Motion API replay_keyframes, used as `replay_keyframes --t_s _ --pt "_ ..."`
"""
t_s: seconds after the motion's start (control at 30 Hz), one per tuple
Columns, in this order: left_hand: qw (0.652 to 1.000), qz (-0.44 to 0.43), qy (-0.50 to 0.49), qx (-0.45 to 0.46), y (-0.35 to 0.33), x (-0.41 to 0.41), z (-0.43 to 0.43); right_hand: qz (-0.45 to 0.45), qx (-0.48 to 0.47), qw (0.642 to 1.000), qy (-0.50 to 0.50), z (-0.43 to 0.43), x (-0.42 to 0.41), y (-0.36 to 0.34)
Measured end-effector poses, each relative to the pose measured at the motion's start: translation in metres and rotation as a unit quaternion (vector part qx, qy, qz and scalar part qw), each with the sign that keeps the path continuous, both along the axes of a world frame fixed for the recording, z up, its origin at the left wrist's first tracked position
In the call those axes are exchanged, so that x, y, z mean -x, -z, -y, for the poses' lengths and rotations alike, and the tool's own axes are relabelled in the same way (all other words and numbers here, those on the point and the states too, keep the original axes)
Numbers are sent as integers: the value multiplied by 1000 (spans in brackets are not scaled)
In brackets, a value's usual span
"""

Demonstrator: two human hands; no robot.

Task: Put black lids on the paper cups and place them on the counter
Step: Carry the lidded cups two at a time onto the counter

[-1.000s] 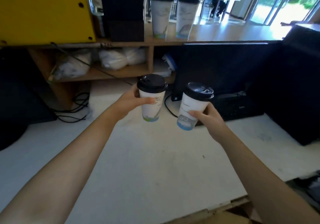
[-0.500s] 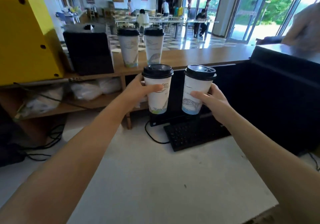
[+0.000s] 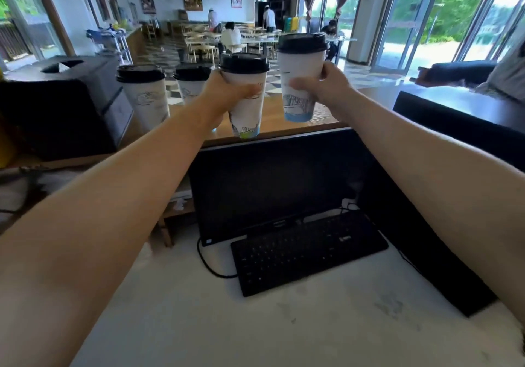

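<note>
Only two arms and hands of the person show. The left forearm (image 3: 113, 210) enters at the lower left of the frame, looks very broad at the edge through the wide lens, and narrows to a slim wrist near the upper middle. The right forearm (image 3: 440, 173) enters from the right edge and lower right and tapers the same way. Both are uncovered from the frame edge to the wrist. The left hand (image 3: 220, 97) and right hand (image 3: 331, 89) are bare as well. The left shows its back and thumb; the right shows its back, thumb and some fingers (image 3: 329, 71). Blur softens both hands, so nails and fine lines cannot be made out.
</note>
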State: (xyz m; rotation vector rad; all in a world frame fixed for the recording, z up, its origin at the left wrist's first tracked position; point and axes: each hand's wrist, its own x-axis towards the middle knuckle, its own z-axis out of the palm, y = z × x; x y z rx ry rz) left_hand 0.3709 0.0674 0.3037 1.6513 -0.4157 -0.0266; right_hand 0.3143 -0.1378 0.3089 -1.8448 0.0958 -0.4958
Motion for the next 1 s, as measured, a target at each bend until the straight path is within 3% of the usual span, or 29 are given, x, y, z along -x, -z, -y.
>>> replay_keyframes --t_s 0.4,0.6,1.0 --pt "997 4 -82 1 28 -55 34 -25 -36 999 13 25 -89 49" --pt "993 11 -113 4 34 -73 38 -32 -9 999 0 23 -102 57" --pt "996 -4 -91 -6 39 -89 47 -28 25 999 -7 30 -121 65"
